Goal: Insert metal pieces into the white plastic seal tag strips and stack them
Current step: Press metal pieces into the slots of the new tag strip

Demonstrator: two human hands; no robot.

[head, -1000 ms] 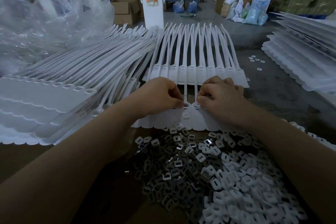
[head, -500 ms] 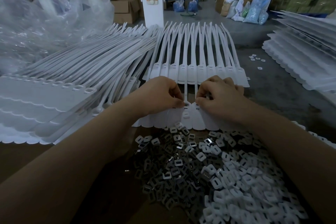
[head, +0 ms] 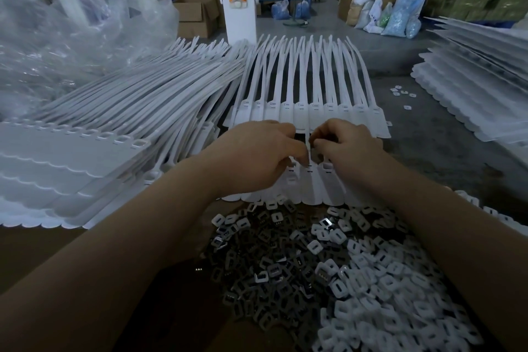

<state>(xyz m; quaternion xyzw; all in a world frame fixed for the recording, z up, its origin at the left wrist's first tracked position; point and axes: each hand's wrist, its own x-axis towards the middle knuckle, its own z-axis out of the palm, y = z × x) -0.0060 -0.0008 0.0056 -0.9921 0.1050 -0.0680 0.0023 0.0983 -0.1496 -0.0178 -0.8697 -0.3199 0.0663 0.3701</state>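
A white sheet of joined seal tag strips (head: pixel 311 188) lies in front of me, its flat tag ends toward me. My left hand (head: pixel 254 154) rests on its left part with fingertips pinched down at a slot. Just to the right, my right hand (head: pixel 345 146) pinches a small dark metal piece (head: pixel 315 155) over the neighbouring slot. A heap of dark metal pieces (head: pixel 263 263) lies close to me, and white plastic caps (head: pixel 380 288) are piled to its right.
Another sheet of strips (head: pixel 308 100) lies just beyond my hands. A tall stack of strip sheets (head: pixel 74 157) fills the left, and another stack (head: pixel 471 77) sits at the right. Crumpled clear plastic (head: pixel 65 37) and a white post (head: pixel 238 0) stand behind.
Both hands have shifted slightly away from me along the strip sheet. The right hand's fingers have lifted a little and now show a dark metal piece between them.
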